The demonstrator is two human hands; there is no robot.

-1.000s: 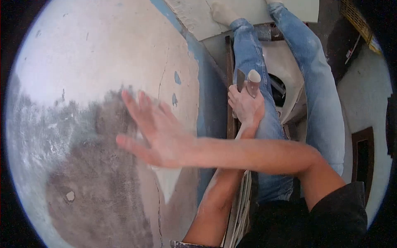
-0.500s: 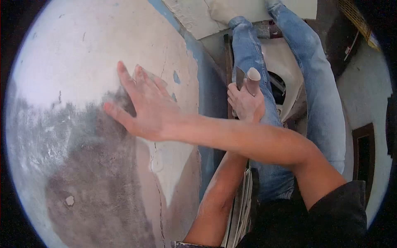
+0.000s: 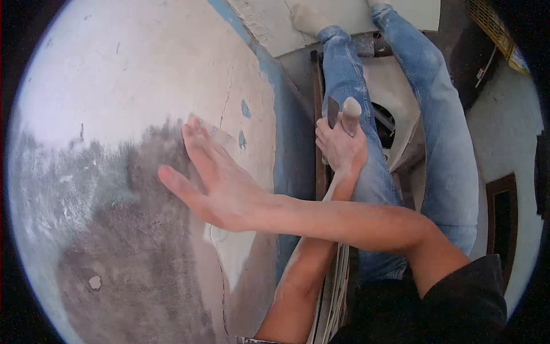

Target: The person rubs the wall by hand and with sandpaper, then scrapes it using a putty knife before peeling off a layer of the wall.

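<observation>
My right hand (image 3: 220,183) lies flat against the wall (image 3: 132,74), fingers spread and pointing up. Its fingertips press a small pale piece of sandpaper (image 3: 216,135) onto the edge of the dark grey rubbed patch (image 3: 132,241). The right forearm crosses over my left arm. Lower by my jeans, my left hand (image 3: 339,150) is closed around a putty knife (image 3: 334,110) with a light rounded handle, its blade pointing away from me. It does not touch the wall.
A crack (image 3: 224,109) runs down the cream plaster, with chipped spots beside a blue painted band (image 3: 289,132). My legs in blue jeans (image 3: 441,114) stand on a white support (image 3: 395,86). A dark wooden rail (image 3: 318,86) runs beside them.
My right hand slid up and left along the wall with the sandpaper, then came back down and right. The left hand with the putty knife stayed where it was.
</observation>
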